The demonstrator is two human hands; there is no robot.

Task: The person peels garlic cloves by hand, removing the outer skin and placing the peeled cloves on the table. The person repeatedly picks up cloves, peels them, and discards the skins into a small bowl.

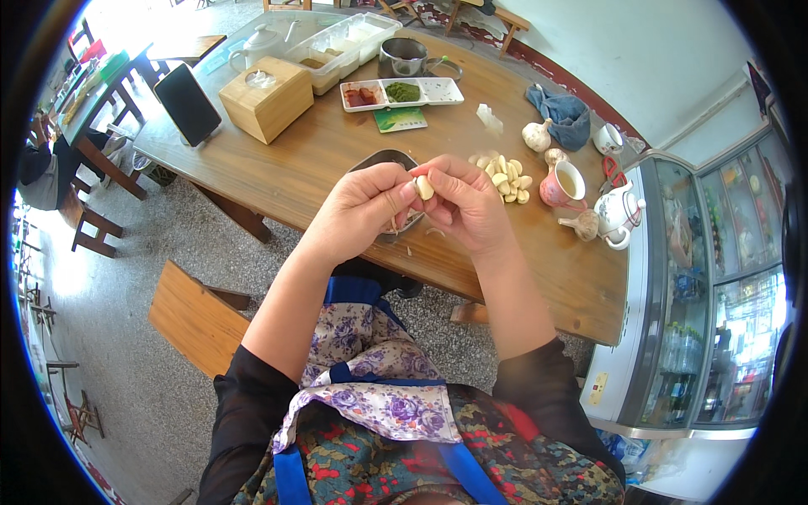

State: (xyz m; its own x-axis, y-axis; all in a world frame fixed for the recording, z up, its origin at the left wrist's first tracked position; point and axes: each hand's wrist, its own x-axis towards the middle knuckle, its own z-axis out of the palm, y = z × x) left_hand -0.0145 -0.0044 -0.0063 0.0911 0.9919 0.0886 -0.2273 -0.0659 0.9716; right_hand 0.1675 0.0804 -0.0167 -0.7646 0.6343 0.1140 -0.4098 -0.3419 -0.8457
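Between the fingertips of both hands is a pale garlic clove [425,188], held over the near edge of the wooden table. My left hand [364,206] pinches it from the left, and my right hand [468,202] grips it from the right. Under the hands sits a dark metal tray [383,158], mostly hidden by them, with bits of skin in it. Just right of my right hand lies a pile of peeled garlic cloves [507,178]. Whole garlic bulbs [536,135] rest farther right, one of them [581,224] near the teapot.
A pink cup [562,185] and white teapot [620,210] stand at the right, by red-handled scissors [613,172] and a blue cloth [562,116]. Toward the back are a sectioned dish [442,90], metal mug [402,59], wooden tissue box [271,99] and propped phone [187,104]. A glass-door fridge [673,295] borders the table.
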